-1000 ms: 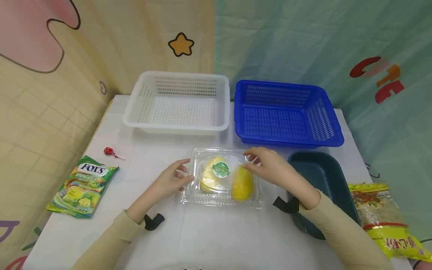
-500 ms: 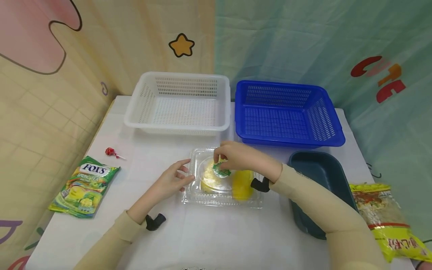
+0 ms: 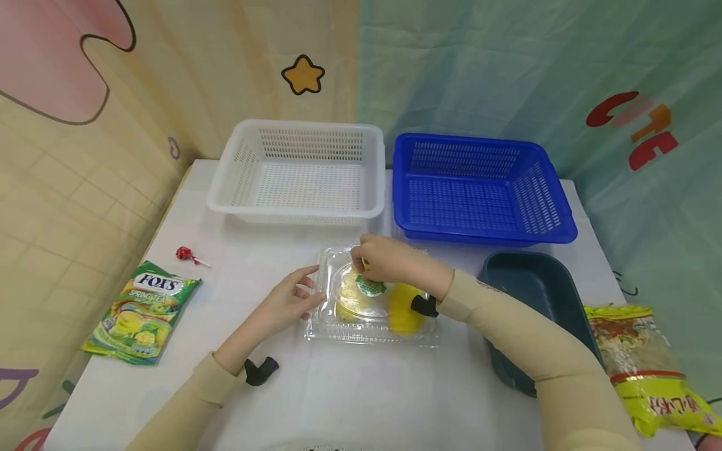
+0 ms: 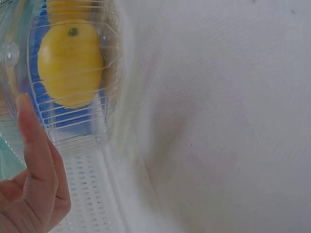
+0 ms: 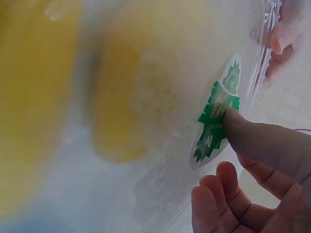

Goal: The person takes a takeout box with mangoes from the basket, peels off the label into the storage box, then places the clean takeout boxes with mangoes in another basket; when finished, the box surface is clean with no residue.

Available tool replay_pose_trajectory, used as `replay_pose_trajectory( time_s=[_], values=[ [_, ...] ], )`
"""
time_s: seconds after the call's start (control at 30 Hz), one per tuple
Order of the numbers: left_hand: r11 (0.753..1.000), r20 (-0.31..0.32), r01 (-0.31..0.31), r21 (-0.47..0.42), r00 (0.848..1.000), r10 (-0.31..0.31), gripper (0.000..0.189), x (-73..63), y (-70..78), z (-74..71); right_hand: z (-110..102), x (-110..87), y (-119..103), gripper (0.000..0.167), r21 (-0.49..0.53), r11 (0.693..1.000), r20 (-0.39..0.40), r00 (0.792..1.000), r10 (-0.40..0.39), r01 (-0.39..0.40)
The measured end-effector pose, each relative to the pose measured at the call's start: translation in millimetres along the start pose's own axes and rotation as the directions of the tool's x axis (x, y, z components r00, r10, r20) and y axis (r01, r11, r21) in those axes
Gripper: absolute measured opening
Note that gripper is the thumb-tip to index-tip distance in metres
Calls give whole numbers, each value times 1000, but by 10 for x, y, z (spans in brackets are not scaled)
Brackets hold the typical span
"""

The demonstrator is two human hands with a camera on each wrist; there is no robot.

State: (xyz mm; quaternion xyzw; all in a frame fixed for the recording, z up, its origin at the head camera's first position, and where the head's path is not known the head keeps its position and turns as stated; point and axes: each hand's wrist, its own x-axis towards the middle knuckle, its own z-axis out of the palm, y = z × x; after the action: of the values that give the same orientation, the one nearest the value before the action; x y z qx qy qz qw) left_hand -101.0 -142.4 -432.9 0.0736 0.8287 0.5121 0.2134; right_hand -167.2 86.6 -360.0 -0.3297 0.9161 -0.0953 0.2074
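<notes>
A clear plastic clamshell box [image 3: 333,332] lies on the white table, closed over yellow fruits, one [image 3: 405,310] toward its right side. A round green-and-white sticker [image 5: 211,121] is on its lid. My right hand [image 3: 389,260] is over the lid with curled fingers; its thumb [image 5: 252,136] is on the sticker, whose upper part looks creased, and the index fingertip is hidden behind the thumb. My left hand [image 3: 287,302] rests at the box's left edge, fingers spread and loosely bent. In the left wrist view a fruit [image 4: 73,63] shows through the ribbed side.
Behind the box stand a white basket [image 3: 296,211] and a blue basket [image 3: 479,236]. A dark green tub [image 3: 541,282] is under my right forearm, with a yellow food packet [image 3: 648,369] beyond. A lollipop [image 3: 185,253] and a green candy bag [image 3: 141,313] lie at left.
My right hand has moved left from the box's right side onto the sticker, its fingers curling there. The left hand and the box have stayed in place.
</notes>
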Motion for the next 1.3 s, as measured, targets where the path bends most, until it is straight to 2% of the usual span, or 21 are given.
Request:
replay_pose_trajectory(
  time_s=[0.23, 0.43, 0.53, 0.67, 0.87, 0.97, 1.07, 1.2, 1.3],
  values=[
    [1000, 1, -4, 5, 1000, 4, 66, 26, -1, 30, -16, -58, 30, 7, 10, 1000, -20, 1000, -16, 17],
    [1000, -1, 0, 10, 1000, 0, 66, 35, 5, 45, -122, -309, 159, 13, 146, 989, -65, 997, -28, 38],
    [1000, 4, -1, 8, 1000, 1, 67, 33, -3, 45, -211, -533, 279, 12, 213, 977, -113, 994, -2, 26],
    [1000, 7, 9, -8, 1000, -9, 67, 27, -20, 43, -251, -920, 544, 7, 286, 958, -177, 981, 82, -29],
    [1000, 7, 20, -1, 1000, -20, 68, 36, -21, 43, -118, -1618, 1088, 8, 331, 927, -221, 941, 258, -177],
    [1000, 6, 20, -1, 1000, -20, 67, 31, -14, 26, 4, -1873, 1357, 9, 347, 907, -191, 929, 316, -237],
    [1000, 2, 20, -7, 1000, -20, 67, 19, -17, 12, 125, -2023, 1572, 11, 370, 877, -115, 922, 371, -307],
    [1000, -2, 19, -22, 1000, -19, 68, 1, -17, 4, 292, -2091, 1780, 17, 420, 819, 21, 906, 423, -392],
    [999, -1, 19, -35, 1000, -19, 70, 3, -17, 7, 409, -2085, 1883, 19, 439, 798, 77, 902, 425, -413]
  ],
)
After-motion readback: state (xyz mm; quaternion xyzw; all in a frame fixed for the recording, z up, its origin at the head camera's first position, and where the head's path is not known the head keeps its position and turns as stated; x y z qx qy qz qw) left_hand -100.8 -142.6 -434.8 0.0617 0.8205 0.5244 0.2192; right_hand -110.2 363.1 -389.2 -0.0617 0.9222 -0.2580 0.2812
